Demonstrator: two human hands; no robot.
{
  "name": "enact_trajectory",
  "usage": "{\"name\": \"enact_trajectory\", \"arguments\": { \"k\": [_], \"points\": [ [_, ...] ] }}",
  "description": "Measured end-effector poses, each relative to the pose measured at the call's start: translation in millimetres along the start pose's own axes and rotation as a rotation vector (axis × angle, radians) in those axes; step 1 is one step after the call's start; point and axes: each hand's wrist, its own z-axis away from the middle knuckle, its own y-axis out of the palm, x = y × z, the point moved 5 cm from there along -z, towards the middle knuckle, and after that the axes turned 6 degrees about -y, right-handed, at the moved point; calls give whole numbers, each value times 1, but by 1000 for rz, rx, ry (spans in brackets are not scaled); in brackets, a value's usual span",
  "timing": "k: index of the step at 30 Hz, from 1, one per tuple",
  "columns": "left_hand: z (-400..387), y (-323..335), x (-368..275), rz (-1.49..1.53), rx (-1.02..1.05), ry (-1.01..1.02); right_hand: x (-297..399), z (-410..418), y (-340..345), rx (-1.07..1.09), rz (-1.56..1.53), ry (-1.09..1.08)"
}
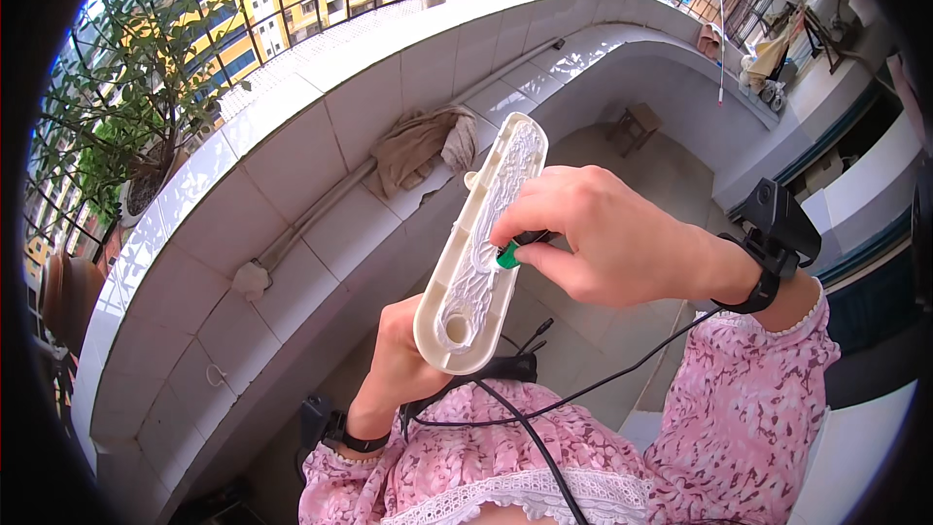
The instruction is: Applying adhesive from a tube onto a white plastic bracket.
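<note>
My left hand (401, 354) grips a long cream plastic part (426, 324) from beneath, its fingers mostly hidden behind it. The part has rounded ends, a raised rim with short ribs, a small tab on one side and a round hole near its lower end. White paste (510, 171) coats its inner face in rough ridges. Between the thumb and fingers of my right hand (612, 237) is a small green-and-black object (509, 255), pinched near its green end. That end touches the paste or sits just over it; my fingers cover much of the object.
A curved white-tiled ledge (350, 240) runs ahead and to the left, with a crumpled brown cloth (412, 149) and a pipe (306, 222) on it. A wooden stool (635, 125) stands beyond. Black cables (605, 397) cross near my lap. A potted plant (146, 182) stands left.
</note>
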Motion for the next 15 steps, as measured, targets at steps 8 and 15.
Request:
{"name": "enact_trajectory", "arguments": {
  "k": [8, 15],
  "points": [
    [-1, 1, 2, 26, -11, -14, 3, -4, 0, 55, -45, 32],
    [-2, 2, 1, 48, 0, -5, -3, -4, -2, 36, 39, 29]
  ]
}}
